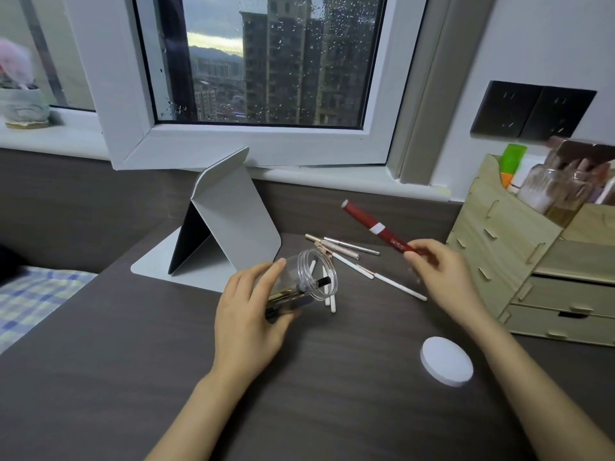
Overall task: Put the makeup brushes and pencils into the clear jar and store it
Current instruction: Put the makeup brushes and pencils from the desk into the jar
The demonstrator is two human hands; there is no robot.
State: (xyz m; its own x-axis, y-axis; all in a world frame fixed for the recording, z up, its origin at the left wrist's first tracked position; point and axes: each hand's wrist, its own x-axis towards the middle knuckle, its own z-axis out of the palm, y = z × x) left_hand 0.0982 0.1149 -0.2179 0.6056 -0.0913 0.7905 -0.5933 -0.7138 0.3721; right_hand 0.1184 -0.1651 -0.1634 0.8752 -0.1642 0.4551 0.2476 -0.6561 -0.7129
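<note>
My left hand [248, 314] is wrapped around the clear jar [301, 284], fingers clamped on its body, tipping it so the open mouth faces right, toward the loose pile. Inside the jar lie a couple of dark items, one with a gold band, one black tip poking toward the rim. My right hand [442, 271] pinches the lower end of a red pencil [379, 229], thumb and fingertips closed on it; the pencil slants up and to the left, clear of the table, its far end pointing toward the window [266, 61].

Between my hands, on the dark wooden table [299, 410], lie the rest: white-handled brushes [396, 283] fanned out beside the jar's mouth, some partly behind it, and slim metallic pencils [346, 246] just behind them. The white round lid [447, 361] sits flat on the table near my right forearm, well apart from the jar. A grey folding stand [226, 221] stands behind the jar, and the wooden organizer [519, 257] fills the right edge.
</note>
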